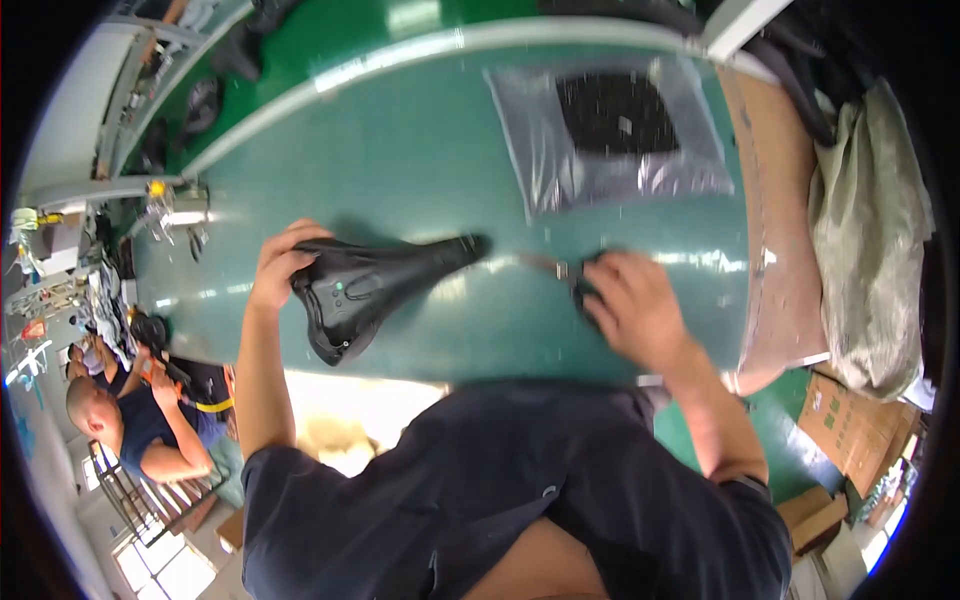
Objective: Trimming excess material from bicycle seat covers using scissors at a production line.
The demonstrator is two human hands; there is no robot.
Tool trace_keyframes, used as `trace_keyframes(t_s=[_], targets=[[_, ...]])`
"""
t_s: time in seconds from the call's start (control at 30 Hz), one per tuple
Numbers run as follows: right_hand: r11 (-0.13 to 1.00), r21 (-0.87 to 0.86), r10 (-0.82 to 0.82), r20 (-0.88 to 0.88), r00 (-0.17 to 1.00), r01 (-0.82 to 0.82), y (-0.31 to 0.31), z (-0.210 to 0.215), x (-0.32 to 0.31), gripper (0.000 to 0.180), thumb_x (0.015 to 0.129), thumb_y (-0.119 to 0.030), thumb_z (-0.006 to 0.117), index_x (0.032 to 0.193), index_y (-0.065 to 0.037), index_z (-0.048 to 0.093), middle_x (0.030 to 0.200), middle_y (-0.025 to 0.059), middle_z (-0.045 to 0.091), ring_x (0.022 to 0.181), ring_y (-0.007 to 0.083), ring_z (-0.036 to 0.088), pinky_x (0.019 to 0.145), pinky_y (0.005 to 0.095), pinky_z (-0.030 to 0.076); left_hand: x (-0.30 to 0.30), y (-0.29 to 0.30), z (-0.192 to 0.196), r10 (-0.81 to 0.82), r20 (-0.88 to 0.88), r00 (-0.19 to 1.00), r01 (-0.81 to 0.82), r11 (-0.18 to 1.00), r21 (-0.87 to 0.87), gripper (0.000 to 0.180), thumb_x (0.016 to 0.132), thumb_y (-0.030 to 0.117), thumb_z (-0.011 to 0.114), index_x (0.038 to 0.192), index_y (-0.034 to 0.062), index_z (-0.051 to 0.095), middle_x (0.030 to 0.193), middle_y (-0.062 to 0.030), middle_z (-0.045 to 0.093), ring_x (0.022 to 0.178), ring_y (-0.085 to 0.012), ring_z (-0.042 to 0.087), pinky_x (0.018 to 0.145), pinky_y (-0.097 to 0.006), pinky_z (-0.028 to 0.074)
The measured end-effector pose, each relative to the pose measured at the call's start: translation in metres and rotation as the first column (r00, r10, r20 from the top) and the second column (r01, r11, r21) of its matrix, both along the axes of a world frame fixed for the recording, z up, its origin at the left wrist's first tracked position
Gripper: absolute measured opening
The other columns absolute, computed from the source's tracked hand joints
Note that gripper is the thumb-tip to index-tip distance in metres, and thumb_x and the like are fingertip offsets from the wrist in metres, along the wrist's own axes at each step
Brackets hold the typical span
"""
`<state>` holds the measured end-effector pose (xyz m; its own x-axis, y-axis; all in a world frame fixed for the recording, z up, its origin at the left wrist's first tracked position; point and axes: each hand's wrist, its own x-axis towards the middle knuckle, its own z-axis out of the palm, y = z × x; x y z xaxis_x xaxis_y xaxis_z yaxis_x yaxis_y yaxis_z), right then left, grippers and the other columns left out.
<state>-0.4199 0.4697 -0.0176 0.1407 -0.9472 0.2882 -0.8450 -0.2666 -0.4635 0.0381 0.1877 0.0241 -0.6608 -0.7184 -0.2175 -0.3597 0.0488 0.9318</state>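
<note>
Head view: left hand [280,262] grips black saddle [372,285] at its wide rear end.

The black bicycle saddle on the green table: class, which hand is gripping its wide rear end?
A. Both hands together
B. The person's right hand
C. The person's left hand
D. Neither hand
C: the left hand grips the wide rear end of the black bicycle saddle, while the right hand lies apart from it, over a small dark thing on the green table.
</note>
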Motion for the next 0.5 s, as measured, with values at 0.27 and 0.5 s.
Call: trace_keyframes(t_s=[0.27,0.5], targets=[[0.959,0.193,-0.175,-0.177,0.969,0.208,0.041,0.011,-0.003,0.039,0.089,-0.014,0.077,0.124,-0.001,0.064,0.116,0.0169,0.065,0.106,0.0364,0.064,0.092,0.0455,0.053,-0.043,0.097,-0.015,0.067,0.207,0.976,0.065,0.818,-0.572,0.036,0.078,-0.001,0.065,0.112,0.0033,0.077,0.117,-0.0098,0.074,0.111,-0.0272,0.063,0.095,-0.036,0.049],[0.848,0.509,-0.455,0.552,0.699,0.150,0.096,0.025,-0.009,0.036,0.096,-0.001,0.072,0.131,0.001,0.064,0.107,0.0057,0.066,0.098,0.0170,0.065,0.088,0.0296,0.052,-0.136,0.172,0.028,-0.510,0.277,0.815,0.547,0.517,-0.658,0.041,0.079,0.017,0.085,0.117,0.0049,0.075,0.122,-0.0105,0.071,0.111,-0.0347,0.064,0.098,-0.044,0.051]])
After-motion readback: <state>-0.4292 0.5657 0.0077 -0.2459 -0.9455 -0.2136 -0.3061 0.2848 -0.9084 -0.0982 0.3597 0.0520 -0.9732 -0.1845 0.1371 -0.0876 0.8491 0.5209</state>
